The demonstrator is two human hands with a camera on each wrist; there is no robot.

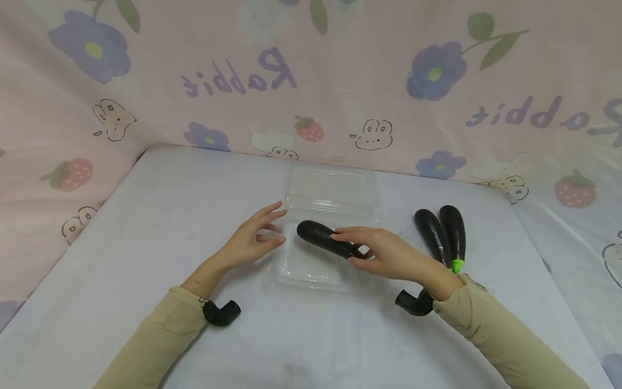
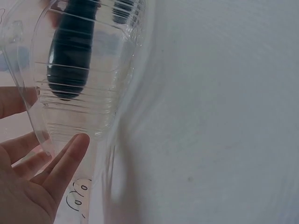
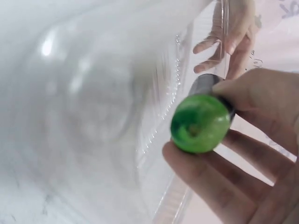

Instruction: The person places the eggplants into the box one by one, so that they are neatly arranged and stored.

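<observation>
A dark eggplant [image 1: 320, 237] lies slantwise over the base of an open clear plastic clamshell box [image 1: 301, 275]. My right hand [image 1: 384, 251] grips its stem end between thumb and fingers. In the right wrist view the eggplant's bright green cap [image 3: 201, 123] faces the camera. My left hand [image 1: 252, 237] is at the left edge of the box, fingers loosely extended. Seen from the left wrist, its fingertips [image 2: 79, 142] are right at the clear wall, and the eggplant [image 2: 72, 51] shows through the plastic.
Two more eggplants [image 1: 453, 232] lie side by side on the right of the white table [image 1: 194, 216], partly behind the right forearm. The box's lid [image 1: 328, 186] lies folded back toward the patterned curtain [image 1: 330, 86]. Black curved wrist mounts [image 1: 221, 313] stick out from both sleeves.
</observation>
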